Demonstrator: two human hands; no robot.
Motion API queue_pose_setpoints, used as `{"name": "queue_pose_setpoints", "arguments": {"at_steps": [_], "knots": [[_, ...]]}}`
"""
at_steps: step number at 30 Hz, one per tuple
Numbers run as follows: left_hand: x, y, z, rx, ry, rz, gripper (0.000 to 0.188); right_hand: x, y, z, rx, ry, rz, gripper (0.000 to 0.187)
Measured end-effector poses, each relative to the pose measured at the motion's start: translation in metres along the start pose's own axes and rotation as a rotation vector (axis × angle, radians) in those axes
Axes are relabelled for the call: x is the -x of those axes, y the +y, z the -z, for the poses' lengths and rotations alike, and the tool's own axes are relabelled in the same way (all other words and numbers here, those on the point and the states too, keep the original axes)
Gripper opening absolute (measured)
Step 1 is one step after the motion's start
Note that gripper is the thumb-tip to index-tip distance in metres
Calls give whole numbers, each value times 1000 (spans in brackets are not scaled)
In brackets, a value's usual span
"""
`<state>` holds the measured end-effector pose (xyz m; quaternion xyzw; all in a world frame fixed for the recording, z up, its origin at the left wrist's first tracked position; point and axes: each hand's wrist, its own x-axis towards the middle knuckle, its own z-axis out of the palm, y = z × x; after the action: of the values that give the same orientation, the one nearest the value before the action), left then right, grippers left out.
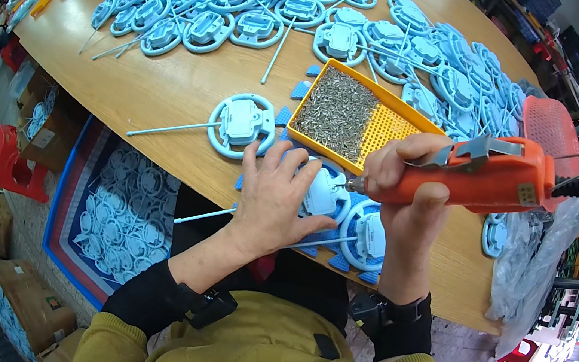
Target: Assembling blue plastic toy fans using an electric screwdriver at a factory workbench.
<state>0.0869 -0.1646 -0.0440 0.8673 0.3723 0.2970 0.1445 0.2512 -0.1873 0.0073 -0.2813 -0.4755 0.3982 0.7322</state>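
An orange electric screwdriver [484, 174] is gripped in my right hand [412, 170], its tip at the edge of a light blue plastic ring-shaped part [321, 194]. My left hand [276, 190] lies over that part with fingers spread, pressing on it. To the left of it sits another blue ring part [242, 122] with a thin rod [170, 129] sticking out leftward. A third ring part [368, 237] lies near the table edge below my right hand. Beneath them shows a blue foam mat [339, 263]. Beyond stands a yellow tray [408, 128] half filled with small metal screws [335, 109].
Many blue ring parts [254, 24] are heaped along the far side of the wooden table [188, 101]. A red mesh basket [551, 130] and clear plastic bag [540, 251] are at the right. A large bin of blue parts [130, 209] stands on the floor, lower left, near a red stool [16, 160].
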Motion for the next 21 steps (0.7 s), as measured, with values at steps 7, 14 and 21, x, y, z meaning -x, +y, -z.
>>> {"name": "queue_pose_setpoints", "arguments": {"at_steps": [7,14,21], "knots": [[2,-3,-8,-41,-45,14,68,-1,4,-1,16,-27,-61,53],[1,-5,-10,-21,-52,20,67,-2,6,-4,25,-30,-81,50],[-1,-4,-12,-7,-48,23,66,-2,10,-2,115,-34,-106,31]]}}
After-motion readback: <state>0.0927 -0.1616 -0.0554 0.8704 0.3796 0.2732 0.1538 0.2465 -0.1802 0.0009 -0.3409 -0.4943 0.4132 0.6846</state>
